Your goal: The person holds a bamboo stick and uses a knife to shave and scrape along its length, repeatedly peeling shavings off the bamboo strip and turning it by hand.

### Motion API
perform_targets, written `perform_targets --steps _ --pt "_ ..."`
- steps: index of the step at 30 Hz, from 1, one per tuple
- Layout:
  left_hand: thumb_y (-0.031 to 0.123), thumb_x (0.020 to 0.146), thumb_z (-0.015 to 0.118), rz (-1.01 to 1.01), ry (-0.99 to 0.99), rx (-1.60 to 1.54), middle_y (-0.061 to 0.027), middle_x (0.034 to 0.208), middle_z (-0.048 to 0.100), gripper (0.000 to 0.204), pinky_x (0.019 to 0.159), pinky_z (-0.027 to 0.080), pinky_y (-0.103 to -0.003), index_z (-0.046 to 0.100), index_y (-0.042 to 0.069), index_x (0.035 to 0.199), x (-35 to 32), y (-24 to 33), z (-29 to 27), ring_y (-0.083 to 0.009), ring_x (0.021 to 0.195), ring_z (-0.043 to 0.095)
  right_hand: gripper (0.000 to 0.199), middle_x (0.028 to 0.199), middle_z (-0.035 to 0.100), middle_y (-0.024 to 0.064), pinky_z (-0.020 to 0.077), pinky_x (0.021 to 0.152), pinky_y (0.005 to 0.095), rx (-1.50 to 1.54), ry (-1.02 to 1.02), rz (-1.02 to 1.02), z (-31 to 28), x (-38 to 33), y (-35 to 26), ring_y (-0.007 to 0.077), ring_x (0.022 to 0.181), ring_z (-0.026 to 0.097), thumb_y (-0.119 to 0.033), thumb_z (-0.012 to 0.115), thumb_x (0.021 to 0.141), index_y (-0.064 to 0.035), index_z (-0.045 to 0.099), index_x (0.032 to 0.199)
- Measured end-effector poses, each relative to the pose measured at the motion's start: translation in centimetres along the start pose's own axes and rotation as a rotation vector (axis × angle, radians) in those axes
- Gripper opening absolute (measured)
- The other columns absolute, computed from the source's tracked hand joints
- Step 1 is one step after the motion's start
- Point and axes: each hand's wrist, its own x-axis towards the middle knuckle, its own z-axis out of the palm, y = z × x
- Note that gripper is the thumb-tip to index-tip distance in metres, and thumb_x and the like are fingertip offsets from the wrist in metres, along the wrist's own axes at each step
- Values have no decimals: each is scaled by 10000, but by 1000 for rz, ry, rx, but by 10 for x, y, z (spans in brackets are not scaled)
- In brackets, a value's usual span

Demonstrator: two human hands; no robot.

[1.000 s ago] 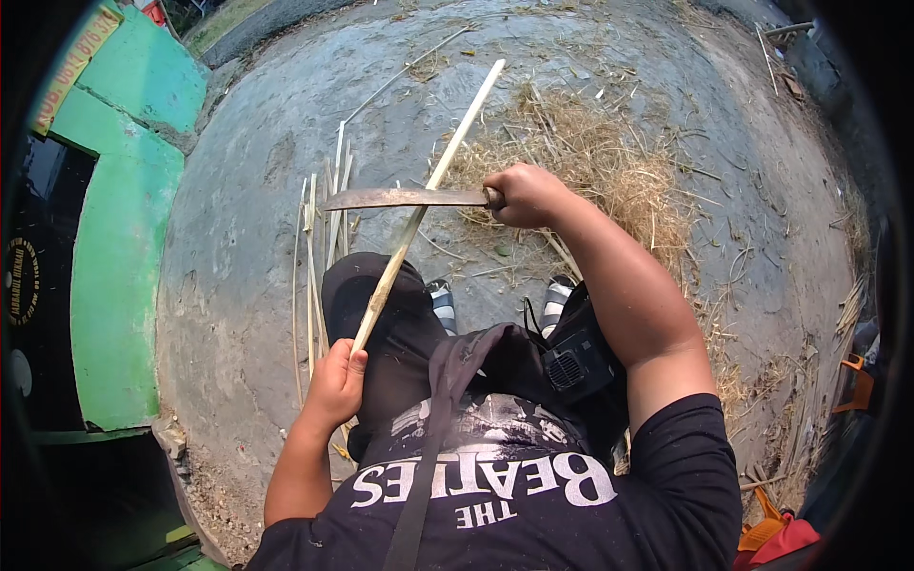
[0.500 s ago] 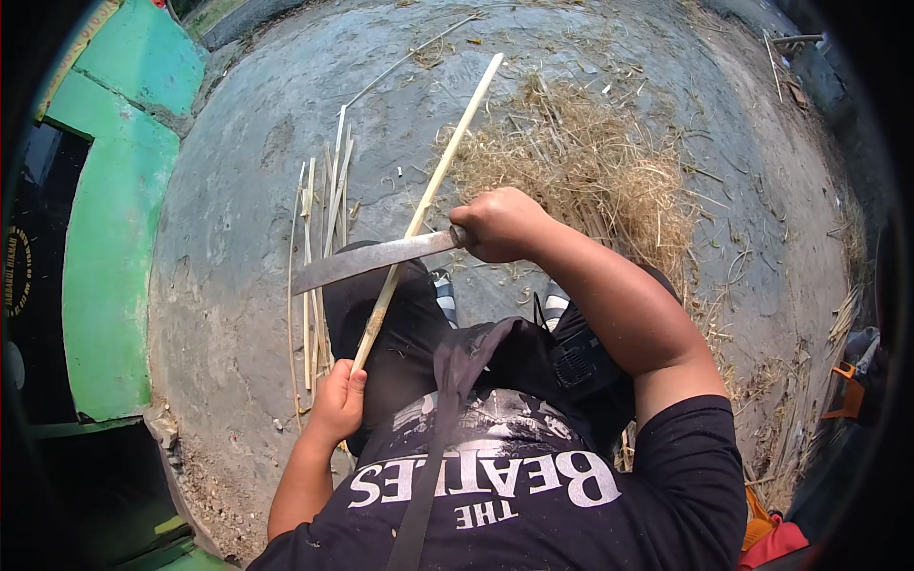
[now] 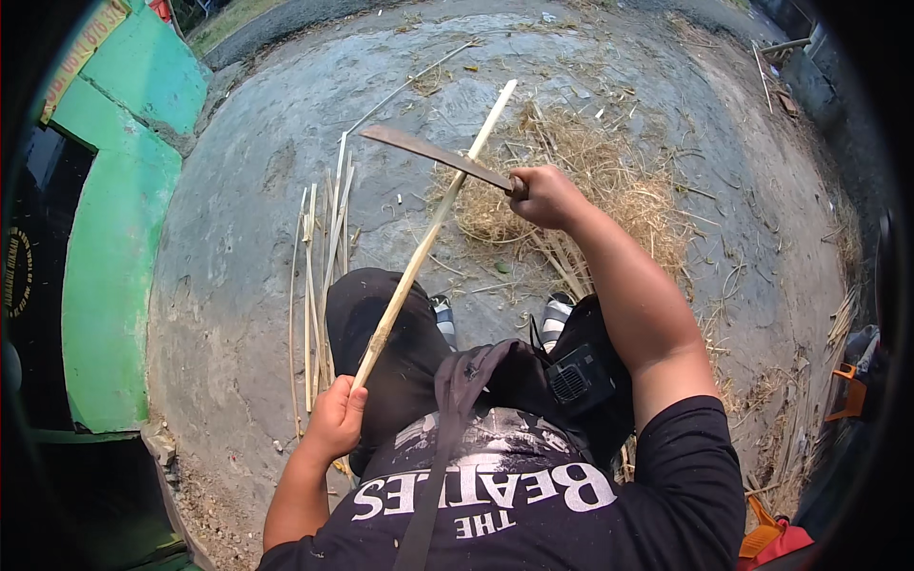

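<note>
My left hand [image 3: 335,419] is closed round the lower end of a long pale strip of split bamboo [image 3: 416,262], which slants up and away to the right. In my right hand [image 3: 549,198] is the handle of a machete [image 3: 419,146]. Its long, darkish blade lies across the bamboo strip toward the far end, the tip pointing left. The strip passes over my left knee, and a darker, rough patch shows on it a little above my left hand.
Several thin bamboo strips [image 3: 328,247] lie on the concrete to the left. A heap of curly shavings [image 3: 581,181] spreads ahead on the right. A green wall [image 3: 114,285] stands at the left. Orange and red items [image 3: 776,538] lie at the lower right.
My right hand has moved the machete away from me along the bamboo strip, toward its far end. My left hand keeps its hold, slightly lower in the picture.
</note>
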Motion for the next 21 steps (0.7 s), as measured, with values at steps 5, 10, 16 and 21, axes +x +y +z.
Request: perform_targets --steps 5,10,16,21 --pt "331 1073 543 21 -18 36 -97 700 592 329 607 456 -358 605 15 1003 -2 7 4 -189 640 574 127 800 696 192 533 706 508 -19 9 -50 -15 -10 -1 419 764 670 -202 647 870 -86 689 899" --pt "316 1074 545 121 34 152 -88 674 565 328 593 447 -359 577 17 943 13 12 8 -179 629 563 110 768 674 200 529 708 516 -99 -182 -323 -4 -19 -25 409 756 667 -179 625 843 -72 648 858" --pt "298 1078 537 92 37 56 -66 644 545 319 538 416 -330 570 18 930 -9 -13 -2 -160 567 521 133 811 692 182 516 720 462 167 -193 65 -10 -9 10 365 738 638 -158 641 831 -63 678 916" --pt "292 1080 532 5 56 51 -70 657 563 310 559 433 -343 579 13 954 -9 -22 12 -170 594 560 186 873 719 177 551 787 488 -196 -360 -260 25 -15 -35 389 886 696 -173 670 760 -93 707 924"
